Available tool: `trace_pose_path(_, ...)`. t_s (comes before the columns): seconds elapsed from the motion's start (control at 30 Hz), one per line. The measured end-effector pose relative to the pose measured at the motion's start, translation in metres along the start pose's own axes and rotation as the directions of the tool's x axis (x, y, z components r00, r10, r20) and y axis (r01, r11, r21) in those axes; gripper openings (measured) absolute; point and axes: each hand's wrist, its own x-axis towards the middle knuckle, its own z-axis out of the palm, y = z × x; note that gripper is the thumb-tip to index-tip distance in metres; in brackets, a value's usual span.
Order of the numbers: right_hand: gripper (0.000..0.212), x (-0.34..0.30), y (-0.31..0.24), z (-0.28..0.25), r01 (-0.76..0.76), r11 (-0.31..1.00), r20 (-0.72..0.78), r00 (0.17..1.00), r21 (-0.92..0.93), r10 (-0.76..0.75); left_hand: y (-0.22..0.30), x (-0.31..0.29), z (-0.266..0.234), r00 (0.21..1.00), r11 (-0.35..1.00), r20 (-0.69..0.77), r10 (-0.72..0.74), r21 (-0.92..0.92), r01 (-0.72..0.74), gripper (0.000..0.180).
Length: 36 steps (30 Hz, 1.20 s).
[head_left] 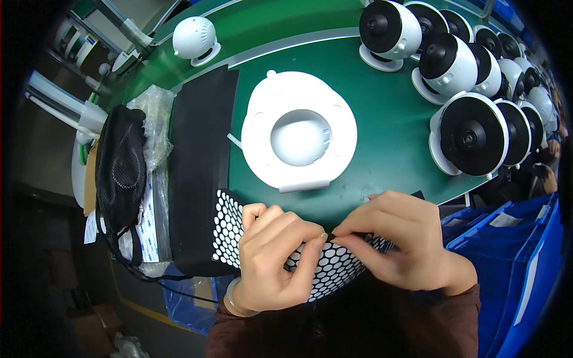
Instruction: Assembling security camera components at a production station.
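A black sheet covered with white round dots (328,268) hangs bent over the near edge of the table. My left hand (277,256) is closed in a pinch at its upper edge. My right hand (400,241) pinches the same edge, its fingertips almost meeting the left ones. A small dark bit shows between the fingertips, too small to make out. Just beyond my hands, a white rounded plastic housing (258,131) rests on the green table (382,149). Through its round opening a smooth white inner surface shows.
Several white cameras with black fronts (471,134) stand along the right. A lone white camera (194,38) sits far left. Left of the housing lies a black mat (200,149), beside a black mesh pouch (121,164) and clear plastic wrap (154,119). Blue bins (501,244) stand at right.
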Motion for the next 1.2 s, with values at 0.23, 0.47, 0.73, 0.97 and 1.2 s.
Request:
trace_pose_path(0.23,0.019,0.003,-0.003,0.007,0.091,0.996,-0.015,0.996,-0.013,-0.091,-0.004,-0.002,-0.001,1.0,0.999,-0.009,-0.018,-0.031,0.018,0.009)
trace_pose_path(0.47,0.018,0.006,-0.002,0.008,0.081,0.996,0.001,0.997,-0.023,-0.081,-0.005,-0.002,-0.003,0.998,0.998,-0.019,-0.062,-0.034,0.062,0.008)
trace_pose_path(0.73,0.017,0.021,-0.008,0.004,0.084,0.992,-0.125,0.99,0.098,-0.072,-0.01,-0.01,0.014,0.949,0.969,-0.196,-0.246,-0.063,0.239,0.006)
trace_pose_path(0.97,0.011,0.052,-0.006,0.026,0.05,0.995,-0.211,0.977,0.087,-0.031,-0.017,0.0,0.01,0.948,0.982,-0.256,-0.189,-0.043,0.184,0.004)
trace_pose_path(1.2,0.009,0.055,-0.009,0.03,0.012,1.0,-0.219,0.976,-0.007,-0.013,-0.017,0.004,0.01,0.962,0.994,-0.249,-0.109,-0.012,0.109,0.008)
